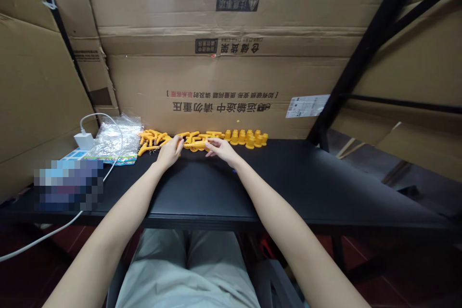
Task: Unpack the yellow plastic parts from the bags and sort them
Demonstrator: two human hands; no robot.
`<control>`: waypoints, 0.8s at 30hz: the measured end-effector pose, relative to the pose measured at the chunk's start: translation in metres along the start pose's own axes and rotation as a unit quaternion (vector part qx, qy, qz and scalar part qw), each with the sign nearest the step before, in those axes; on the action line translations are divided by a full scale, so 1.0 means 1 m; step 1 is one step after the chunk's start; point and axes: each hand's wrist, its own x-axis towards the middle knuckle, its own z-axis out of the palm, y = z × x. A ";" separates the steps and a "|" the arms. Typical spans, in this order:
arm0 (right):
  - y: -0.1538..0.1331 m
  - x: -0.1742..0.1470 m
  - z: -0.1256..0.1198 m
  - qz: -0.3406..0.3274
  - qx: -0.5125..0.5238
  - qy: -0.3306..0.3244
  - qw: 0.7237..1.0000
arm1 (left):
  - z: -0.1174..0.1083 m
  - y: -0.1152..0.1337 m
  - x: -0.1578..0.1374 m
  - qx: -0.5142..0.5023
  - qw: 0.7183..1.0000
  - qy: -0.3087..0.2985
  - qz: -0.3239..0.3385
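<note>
My left hand (pixel 169 151) is at the back of the black table, its fingers curled together beside the yellow parts. Whatever is in its fingertips is too small to make out. My right hand (pixel 223 149) has its thumb and fingers closed at the end of a yellow plastic piece (pixel 196 144), which lies between the two hands. Left of my left hand is a heap of yellow T-shaped handles (pixel 147 147) with short dark chains. More yellow handles (pixel 215 134) lie behind my hands. Several yellow cup-shaped pieces (pixel 250 138) stand grouped to the right.
Clear plastic bags (pixel 117 139) lie at the left, next to a white charger (pixel 84 141) with a white cable. A blurred-out item (pixel 68 184) sits at the left front. Cardboard (pixel 216 72) walls the back; a black metal post (pixel 346 72) rises at the right.
</note>
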 end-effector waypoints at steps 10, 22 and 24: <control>0.018 0.019 -0.013 -0.107 0.047 0.127 0.985 | -0.003 0.002 0.004 0.013 0.999 0.027 -0.038; 0.036 0.018 -0.025 -0.244 -0.349 0.233 0.874 | -0.015 -0.053 0.007 0.165 0.921 -0.057 -0.348; 0.036 0.020 -0.017 -0.246 -0.384 0.212 0.864 | -0.015 -0.056 0.007 0.171 0.923 -0.057 -0.339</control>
